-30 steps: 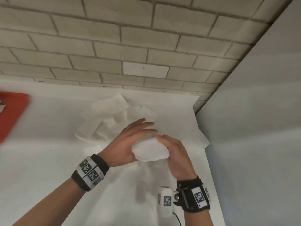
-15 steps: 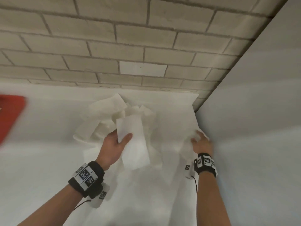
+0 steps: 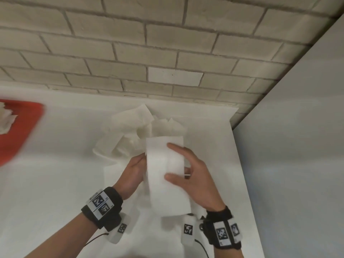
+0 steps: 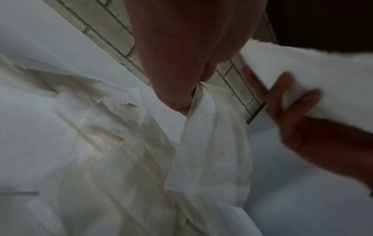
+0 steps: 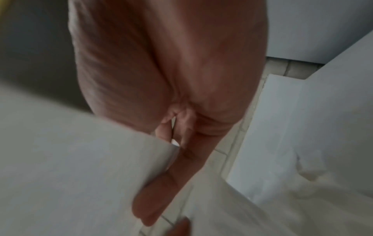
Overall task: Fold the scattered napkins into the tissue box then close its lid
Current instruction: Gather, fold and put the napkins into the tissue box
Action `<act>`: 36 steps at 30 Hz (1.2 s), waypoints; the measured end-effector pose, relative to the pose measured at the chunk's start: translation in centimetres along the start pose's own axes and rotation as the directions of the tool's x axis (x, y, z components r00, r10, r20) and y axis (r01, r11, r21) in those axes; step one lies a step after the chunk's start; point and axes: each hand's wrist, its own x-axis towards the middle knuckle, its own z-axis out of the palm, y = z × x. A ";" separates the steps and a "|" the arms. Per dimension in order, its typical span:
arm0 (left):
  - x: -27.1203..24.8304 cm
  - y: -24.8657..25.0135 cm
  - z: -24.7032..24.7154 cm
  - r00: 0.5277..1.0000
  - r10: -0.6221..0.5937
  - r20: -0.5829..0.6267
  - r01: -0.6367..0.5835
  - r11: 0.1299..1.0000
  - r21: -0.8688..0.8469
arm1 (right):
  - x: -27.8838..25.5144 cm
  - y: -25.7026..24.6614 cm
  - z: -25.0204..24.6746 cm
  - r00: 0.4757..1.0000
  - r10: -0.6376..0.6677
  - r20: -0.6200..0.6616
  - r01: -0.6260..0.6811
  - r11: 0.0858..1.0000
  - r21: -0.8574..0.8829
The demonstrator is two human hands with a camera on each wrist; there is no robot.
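Both hands hold one white napkin [image 3: 164,175] up above the table [image 3: 46,183]: left hand [image 3: 133,172] pinches its left edge, right hand [image 3: 193,180] grips its right side, thumb and forefinger spread on the front. Loose napkin pile [image 3: 130,135] lies just behind, count unclear; one red tissue box [image 3: 16,131] far left, blurred.

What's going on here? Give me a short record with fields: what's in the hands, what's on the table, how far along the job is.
held item: one white napkin, lifted above the table
left hand: grips the napkin's left edge
right hand: thumb and fingers pinch its right side
on the table: pile of loose napkins beyond the hands
tissue box: red, far left, blurred, napkins inside
progress: pile not yet boxed
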 end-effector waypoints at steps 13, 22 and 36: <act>-1.1 -1.8 -5.0 0.947 0.074 -0.311 -0.070 0.997 0.022 | 9.9 5.8 3.6 0.974 0.111 -0.196 -0.164 0.946 -0.279; -1.1 -2.3 -8.2 0.911 0.138 -0.389 -0.084 0.985 0.153 | 22.4 11.6 1.0 0.802 0.412 -0.433 -0.585 0.692 -0.423; -1.1 -1.2 -8.1 0.896 0.272 -0.351 -0.198 0.952 0.233 | 22.1 10.0 1.8 0.892 0.061 -0.447 -0.239 0.904 -0.353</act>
